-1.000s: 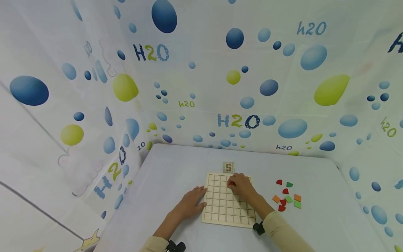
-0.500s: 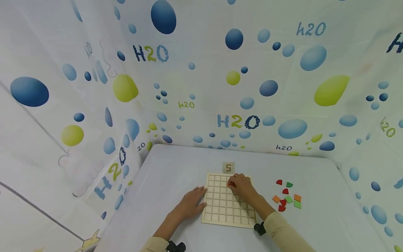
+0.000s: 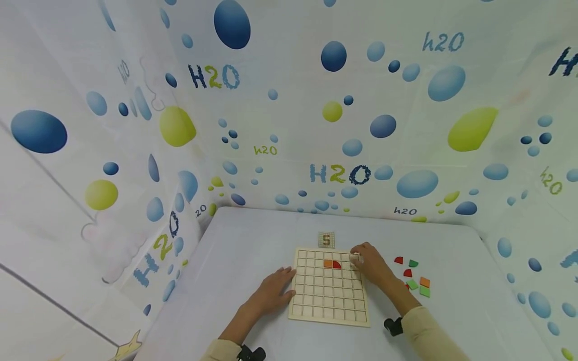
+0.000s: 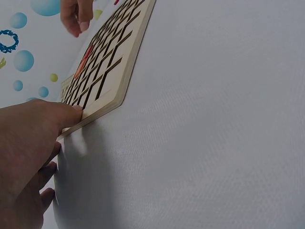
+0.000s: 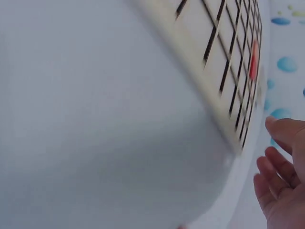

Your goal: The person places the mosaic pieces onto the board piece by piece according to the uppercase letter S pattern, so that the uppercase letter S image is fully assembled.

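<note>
A pale wooden grid board lies on the white table. Along its left edge rests my left hand, thumb on the rim in the left wrist view and the other fingers spread beside it. Two pieces sit side by side in cells of the second row: an orange square tile and a red quarter-round tile. Over the board's upper right corner is my right hand, nothing in it; the right wrist view shows its fingers loosely bent and apart from the thumb.
Right of the board lie loose tiles: red quarter-rounds, a green quarter-round, an orange square and light green squares. A small pattern card stands behind the board. A printed curtain encloses the table.
My right hand has let go of the tile and moved right, off the two pieces, which now show in the grid. My left hand stays at the board's edge.
</note>
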Tool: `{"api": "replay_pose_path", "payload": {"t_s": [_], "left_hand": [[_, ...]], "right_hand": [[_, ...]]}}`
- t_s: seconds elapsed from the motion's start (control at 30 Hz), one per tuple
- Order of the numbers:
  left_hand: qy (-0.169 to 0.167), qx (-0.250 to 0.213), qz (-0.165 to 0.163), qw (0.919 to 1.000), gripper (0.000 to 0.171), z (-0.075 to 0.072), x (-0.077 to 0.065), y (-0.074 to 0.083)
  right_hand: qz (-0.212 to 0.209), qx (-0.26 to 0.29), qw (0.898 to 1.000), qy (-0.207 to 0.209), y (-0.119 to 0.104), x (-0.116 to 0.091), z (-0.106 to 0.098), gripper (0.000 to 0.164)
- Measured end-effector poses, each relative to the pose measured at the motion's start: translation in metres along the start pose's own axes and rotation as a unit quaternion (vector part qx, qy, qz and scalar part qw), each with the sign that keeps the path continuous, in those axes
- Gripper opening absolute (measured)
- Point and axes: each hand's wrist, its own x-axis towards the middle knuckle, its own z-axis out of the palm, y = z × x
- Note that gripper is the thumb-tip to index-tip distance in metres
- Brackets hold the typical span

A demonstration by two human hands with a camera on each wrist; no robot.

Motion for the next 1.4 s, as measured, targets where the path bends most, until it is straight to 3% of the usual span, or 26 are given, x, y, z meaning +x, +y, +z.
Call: {"api": "replay_pose_path", "payload": {"t_s": [0.4,0.53,0.63,0.8,0.93,1.23,1.4], "left_hand": [[0.002,0.002,0.000,1.0000,0.062,0.000,0.001,-0.001],[0.002,-0.002,0.002,1.0000,0.061,0.001,0.000,0.000],[0.001,-0.001,0.001,1.0000,0.061,0.001,-0.001,0.000],[0.001,-0.003,-0.002,1.0000,0.061,0.001,-0.002,0.000],[0.004,-0.002,0.003,1.0000,0.061,0.001,-0.002,0.000],[0.013,0.000,0.010,0.9999,0.061,0.001,-0.001,0.000],[0.013,0.001,0.012,0.9999,0.061,0.002,-0.001,0.000]], "right_hand": [[0.076,0.022,0.997,0.006,0.063,-0.023,-0.044,0.039],[0.135,-0.029,0.990,-0.003,0.077,-0.030,-0.046,0.041],[0.156,-0.077,0.985,0.005,0.086,-0.032,-0.046,0.040],[0.139,-0.102,0.985,0.017,0.093,-0.032,-0.046,0.028],[0.120,-0.091,0.989,0.009,0.092,-0.030,-0.049,0.017],[0.113,-0.031,0.993,-0.002,0.085,-0.029,-0.048,0.022],[0.087,-0.034,0.996,-0.009,0.086,-0.028,-0.043,0.022]]}}
